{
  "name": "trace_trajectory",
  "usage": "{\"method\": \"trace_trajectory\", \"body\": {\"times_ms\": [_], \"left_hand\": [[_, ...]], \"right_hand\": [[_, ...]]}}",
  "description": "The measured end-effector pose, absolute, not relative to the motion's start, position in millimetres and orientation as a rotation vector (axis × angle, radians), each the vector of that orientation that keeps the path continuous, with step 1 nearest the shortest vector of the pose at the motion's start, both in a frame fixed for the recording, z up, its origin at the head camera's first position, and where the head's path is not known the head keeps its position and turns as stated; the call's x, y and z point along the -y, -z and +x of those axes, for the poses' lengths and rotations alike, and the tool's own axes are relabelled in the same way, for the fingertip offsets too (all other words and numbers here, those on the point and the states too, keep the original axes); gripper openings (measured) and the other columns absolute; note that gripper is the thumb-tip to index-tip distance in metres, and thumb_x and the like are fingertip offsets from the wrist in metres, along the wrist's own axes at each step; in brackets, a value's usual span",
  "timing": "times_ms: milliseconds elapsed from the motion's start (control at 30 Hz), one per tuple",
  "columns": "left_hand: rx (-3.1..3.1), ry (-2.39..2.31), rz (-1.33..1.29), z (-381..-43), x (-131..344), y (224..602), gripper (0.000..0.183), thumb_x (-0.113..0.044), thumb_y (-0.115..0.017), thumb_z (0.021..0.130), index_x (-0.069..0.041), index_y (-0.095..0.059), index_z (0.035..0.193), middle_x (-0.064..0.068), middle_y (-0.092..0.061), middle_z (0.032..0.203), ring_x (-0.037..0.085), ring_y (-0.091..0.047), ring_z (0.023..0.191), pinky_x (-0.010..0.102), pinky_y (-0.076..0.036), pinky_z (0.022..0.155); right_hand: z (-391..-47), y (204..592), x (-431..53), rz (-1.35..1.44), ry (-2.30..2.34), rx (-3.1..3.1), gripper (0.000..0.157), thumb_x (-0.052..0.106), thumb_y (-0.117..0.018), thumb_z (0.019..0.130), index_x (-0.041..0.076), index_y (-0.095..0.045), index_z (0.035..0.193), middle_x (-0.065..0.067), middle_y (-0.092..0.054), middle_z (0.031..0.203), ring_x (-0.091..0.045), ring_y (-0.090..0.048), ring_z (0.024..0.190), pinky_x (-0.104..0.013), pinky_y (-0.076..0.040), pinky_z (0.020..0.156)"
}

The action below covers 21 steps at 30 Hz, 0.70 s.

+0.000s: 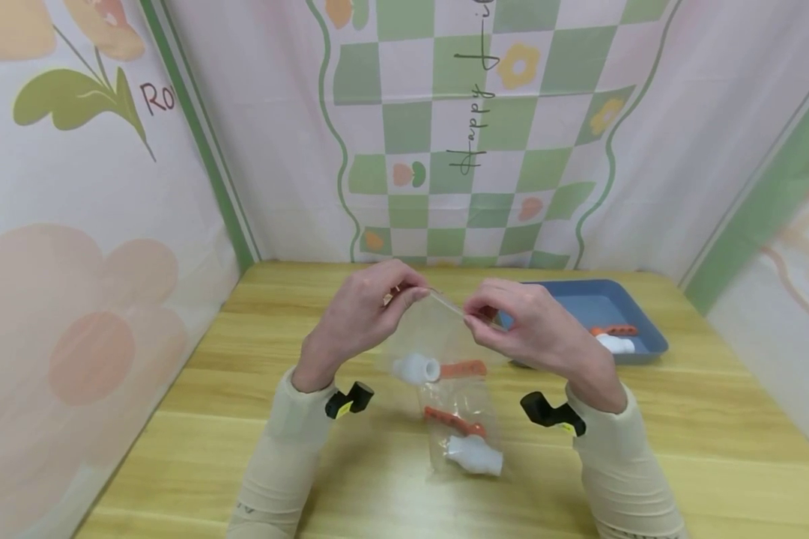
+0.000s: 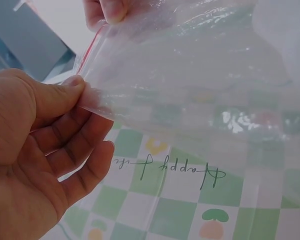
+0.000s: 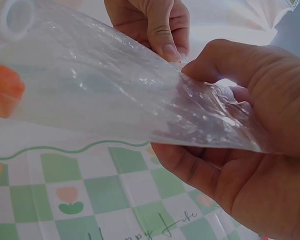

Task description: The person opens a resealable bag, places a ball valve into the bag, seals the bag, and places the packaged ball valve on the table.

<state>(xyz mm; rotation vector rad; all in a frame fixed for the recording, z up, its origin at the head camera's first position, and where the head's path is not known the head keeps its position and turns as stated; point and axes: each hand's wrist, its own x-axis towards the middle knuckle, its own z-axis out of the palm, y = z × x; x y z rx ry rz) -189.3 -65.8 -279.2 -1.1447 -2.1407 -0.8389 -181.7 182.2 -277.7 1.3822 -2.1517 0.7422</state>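
Observation:
Between my hands hangs a clear zip-lock bag (image 1: 414, 329) with a red line along its mouth, visible in the left wrist view. My left hand (image 1: 364, 318) pinches one end of the mouth between thumb and fingers. At the other end, my right hand (image 1: 539, 326) pinches the edge. A white plastic pipe fitting (image 1: 413, 368) and an orange handle (image 1: 463, 369) sit low in this bag. Beneath it, a second clear bag (image 1: 438, 460) lies on the table, containing another orange handle (image 1: 453, 421) and white fitting (image 1: 475, 456).
A blue tray (image 1: 589, 294) stands at the back right, behind my right hand. Inside are an orange handle (image 1: 622, 329) and a white fitting (image 1: 616, 344). Printed curtains (image 1: 283, 150) surround the wooden table (image 1: 195, 419) at the back and sides.

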Motion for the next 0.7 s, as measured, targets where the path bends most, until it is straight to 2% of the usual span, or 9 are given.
{"method": "trace_trajectory", "body": {"times_ms": [100,367,600,700], "left_hand": [[2.137,0.844,-1.141,-189.4,66.7,278.3,0.006,-0.011,-0.066,0.093,-0.005,-0.069,0.093,0.004,-0.068,0.085,0.01,-0.053,0.069,0.028,-0.049,0.061],[2.126,0.855,-1.124,-188.7,70.2,277.0,0.006,-0.01,-0.067,0.093,-0.005,-0.07,0.092,0.004,-0.068,0.084,0.009,-0.054,0.07,0.02,-0.046,0.063],[2.119,0.839,-1.115,-191.1,72.7,277.4,0.007,-0.01,-0.066,0.094,-0.004,-0.07,0.093,0.005,-0.068,0.083,0.01,-0.055,0.069,0.023,-0.047,0.061],[2.115,0.845,-1.114,-191.3,73.8,277.3,0.007,-0.009,-0.066,0.093,-0.003,-0.07,0.093,0.005,-0.067,0.083,0.01,-0.055,0.069,0.023,-0.047,0.061]], "right_hand": [[-181.3,277.0,-182.8,1.381,-0.743,2.152,0.016,-0.001,-0.068,0.081,0.013,-0.064,0.086,0.007,-0.06,0.08,0.001,-0.054,0.074,-0.016,-0.048,0.065],[-180.2,276.6,-182.8,1.379,-0.743,2.15,0.017,-0.003,-0.068,0.081,0.012,-0.064,0.087,0.006,-0.061,0.081,0.0,-0.055,0.075,-0.02,-0.05,0.064],[-178.9,276.1,-183.6,1.386,-0.742,2.144,0.007,0.003,-0.063,0.089,0.01,-0.065,0.088,0.006,-0.062,0.082,-0.001,-0.056,0.076,-0.013,-0.048,0.068],[-178.7,276.0,-183.9,1.386,-0.742,2.148,0.007,0.002,-0.065,0.088,0.009,-0.065,0.088,0.006,-0.062,0.082,-0.001,-0.057,0.076,-0.011,-0.047,0.069]]}}
